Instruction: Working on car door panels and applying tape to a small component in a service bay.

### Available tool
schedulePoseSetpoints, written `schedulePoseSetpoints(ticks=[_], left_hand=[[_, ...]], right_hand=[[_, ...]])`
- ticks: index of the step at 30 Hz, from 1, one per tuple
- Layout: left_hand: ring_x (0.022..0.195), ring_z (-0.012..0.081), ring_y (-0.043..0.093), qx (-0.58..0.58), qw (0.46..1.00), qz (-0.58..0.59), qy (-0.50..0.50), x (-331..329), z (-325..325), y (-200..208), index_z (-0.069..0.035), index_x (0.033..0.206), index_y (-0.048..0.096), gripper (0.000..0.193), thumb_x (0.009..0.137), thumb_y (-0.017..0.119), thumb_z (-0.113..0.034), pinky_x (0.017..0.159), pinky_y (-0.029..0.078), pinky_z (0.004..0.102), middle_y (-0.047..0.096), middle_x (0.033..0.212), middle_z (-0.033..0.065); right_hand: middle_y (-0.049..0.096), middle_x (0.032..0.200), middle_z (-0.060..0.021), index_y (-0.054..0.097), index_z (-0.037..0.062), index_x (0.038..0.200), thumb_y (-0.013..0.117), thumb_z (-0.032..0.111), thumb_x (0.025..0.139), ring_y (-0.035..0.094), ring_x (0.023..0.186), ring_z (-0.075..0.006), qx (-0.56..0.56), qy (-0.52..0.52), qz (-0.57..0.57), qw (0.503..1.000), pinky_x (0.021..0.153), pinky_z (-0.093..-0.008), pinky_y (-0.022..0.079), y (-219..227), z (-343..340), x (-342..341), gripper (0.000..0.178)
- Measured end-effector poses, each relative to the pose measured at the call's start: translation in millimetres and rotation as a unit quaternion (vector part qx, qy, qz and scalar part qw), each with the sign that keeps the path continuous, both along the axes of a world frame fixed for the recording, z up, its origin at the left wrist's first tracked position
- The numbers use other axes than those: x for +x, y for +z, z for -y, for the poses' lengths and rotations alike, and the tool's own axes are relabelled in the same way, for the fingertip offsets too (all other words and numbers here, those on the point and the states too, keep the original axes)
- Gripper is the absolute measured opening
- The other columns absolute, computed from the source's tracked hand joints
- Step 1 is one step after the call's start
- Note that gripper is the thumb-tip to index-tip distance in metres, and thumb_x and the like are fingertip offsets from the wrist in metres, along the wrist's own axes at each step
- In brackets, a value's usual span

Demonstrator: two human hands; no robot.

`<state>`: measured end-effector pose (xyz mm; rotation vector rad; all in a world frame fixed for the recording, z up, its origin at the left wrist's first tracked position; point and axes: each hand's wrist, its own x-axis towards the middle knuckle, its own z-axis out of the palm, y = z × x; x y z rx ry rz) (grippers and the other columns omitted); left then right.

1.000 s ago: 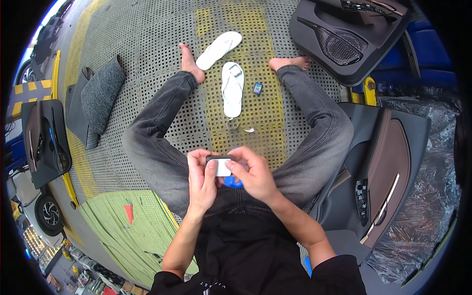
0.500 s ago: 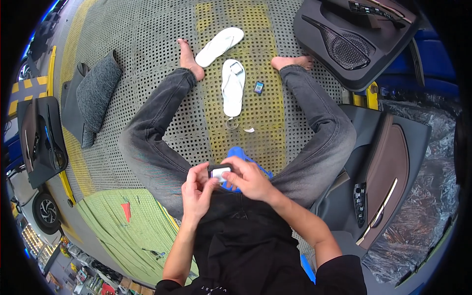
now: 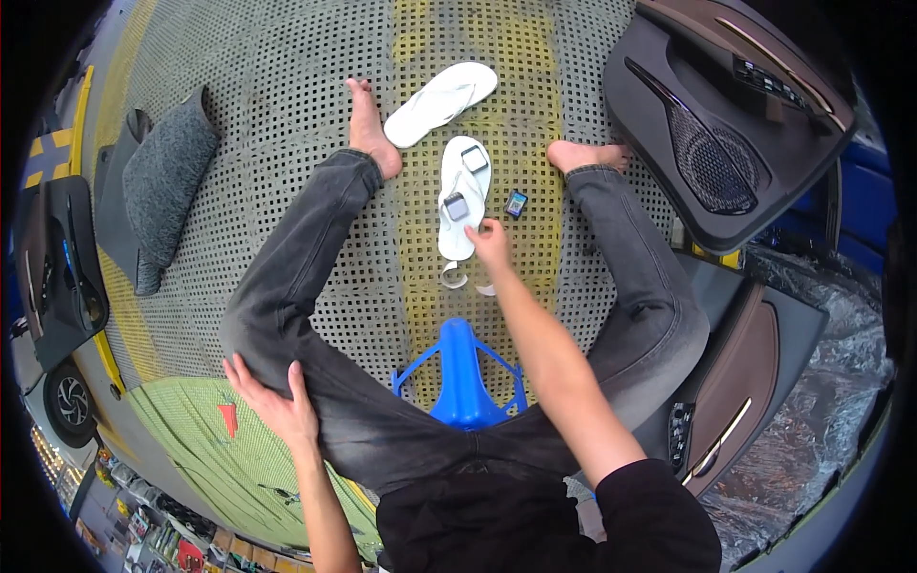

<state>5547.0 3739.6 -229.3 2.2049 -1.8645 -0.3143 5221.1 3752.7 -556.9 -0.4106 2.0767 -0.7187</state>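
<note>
My left hand (image 3: 277, 403) rests on my left thigh, its fingers spread. My right hand (image 3: 491, 245) reaches over the heel edge of a white flip-flop (image 3: 458, 243). Its fingers are bent but apart, with nothing visible in them; I cannot tell whether they touch the sole. Just beyond them, a small square grey block with a pale rim (image 3: 456, 205) sits on the flip-flop. A similar block with a white face (image 3: 473, 159) lies nearer its toe end. To the right, a small dark block with a blue edge (image 3: 516, 204) is on the perforated floor.
A second white flip-flop (image 3: 441, 103) lies by my left foot. Two pale curled strips (image 3: 455, 277) are below the near flip-flop. A blue plastic seat (image 3: 461, 382) juts between my thighs. Car door panels (image 3: 712, 143) stand right; grey mats (image 3: 172, 186) lie left.
The small block from my hands now sits on the flip-flop. My left hand has gone to my thigh, and my right has reached forward. The view has shifted, showing more of the blue seat.
</note>
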Motion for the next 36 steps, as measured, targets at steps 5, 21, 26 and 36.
schedulePoseSetpoints(ticks=[5,21,26,36], left_hand=[[0.14,0.0378,0.018,0.014,0.998,0.046,0.042,11.5,-0.7,5.0,0.0,0.143,0.026,0.079,0.084,0.066,-0.034,0.113,0.016,0.0466,0.019,0.151,0.0209],[0.133,0.0429,0.028,-0.028,0.993,-0.101,0.046,-14.9,12.7,12.8,-0.008,0.137,0.037,0.076,0.075,0.067,-0.038,0.108,0.027,0.0528,0.03,0.144,0.0251],[0.132,0.0407,0.028,-0.134,0.986,-0.08,0.054,20.0,-58.3,0.9,0.002,0.128,0.046,0.067,0.076,0.068,-0.035,0.109,0.025,0.0513,0.037,0.138,0.0222],[0.091,0.0323,0.062,-0.141,0.838,-0.527,-0.023,31.2,-59.5,44.8,-0.003,0.111,0.059,0.039,0.084,0.064,-0.03,0.082,0.047,0.042,0.065,0.096,0.0145]], right_hand=[[0.056,0.098,-0.0107,0.054,0.0082,0.107,0.078,0.03,0.07,0.051,0.101,-0.0297,0.051,0.353,-0.188,0.915,0.086,-0.0418,0.041,46.2,-24.7,65.5,0.049],[0.064,0.092,-0.0121,0.058,-0.0032,0.098,0.073,-0.004,0.069,0.063,0.081,-0.0228,-0.017,0.117,0.097,0.988,0.07,-0.0369,0.055,-64.1,-101.6,-98.1,0.032],[0.061,0.103,-0.0116,0.056,-0.0011,0.103,0.064,0.008,0.089,0.059,0.088,-0.0183,-0.146,0.149,0.213,0.955,0.075,-0.034,0.052,68.5,3.2,57.1,0.019],[0.06,0.102,-0.0099,0.053,-0.0002,0.1,0.051,0.0,0.093,0.058,0.092,-0.0153,-0.36,0.256,0.3,0.846,0.082,-0.0282,0.047,361.6,-15.0,223.7,0.008]])
